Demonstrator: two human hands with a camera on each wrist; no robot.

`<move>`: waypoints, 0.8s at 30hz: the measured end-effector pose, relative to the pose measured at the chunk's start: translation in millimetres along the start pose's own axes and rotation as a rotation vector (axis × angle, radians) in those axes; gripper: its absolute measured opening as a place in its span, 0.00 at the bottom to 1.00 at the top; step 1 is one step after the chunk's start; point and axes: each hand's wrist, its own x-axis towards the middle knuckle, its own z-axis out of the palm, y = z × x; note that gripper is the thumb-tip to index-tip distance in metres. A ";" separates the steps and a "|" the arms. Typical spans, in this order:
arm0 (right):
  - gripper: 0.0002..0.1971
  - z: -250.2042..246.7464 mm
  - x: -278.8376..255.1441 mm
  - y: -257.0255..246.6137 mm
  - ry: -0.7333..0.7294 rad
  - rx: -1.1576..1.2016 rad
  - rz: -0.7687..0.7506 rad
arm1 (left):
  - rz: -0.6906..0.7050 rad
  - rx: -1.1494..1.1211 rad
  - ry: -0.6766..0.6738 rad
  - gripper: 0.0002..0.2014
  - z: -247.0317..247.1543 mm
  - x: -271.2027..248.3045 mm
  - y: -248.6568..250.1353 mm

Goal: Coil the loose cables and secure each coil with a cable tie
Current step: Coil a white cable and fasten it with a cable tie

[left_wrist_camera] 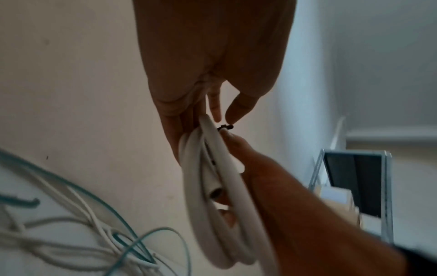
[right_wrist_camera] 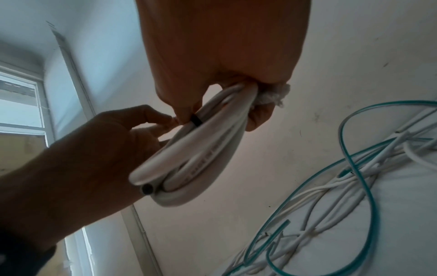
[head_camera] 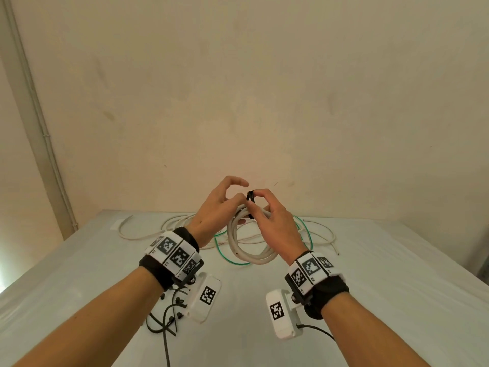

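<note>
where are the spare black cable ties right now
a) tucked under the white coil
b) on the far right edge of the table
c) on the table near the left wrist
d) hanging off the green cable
c: the spare black cable ties lie in a loose bunch on the table just below the left wrist, well short of the white coil held up in both hands.
</note>
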 end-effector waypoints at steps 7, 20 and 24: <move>0.12 1.4 3.7 3.8 0.031 -0.212 -0.072 | 0.338 0.471 0.142 0.06 -3.0 16.0 0.1; 0.16 0.4 3.7 5.5 -0.028 -0.349 -0.072 | 0.497 0.541 0.216 0.03 -3.2 29.1 7.5; 0.24 -2.6 5.0 -2.0 -0.082 -0.516 -0.116 | 0.440 0.453 0.231 0.03 -0.8 28.7 8.9</move>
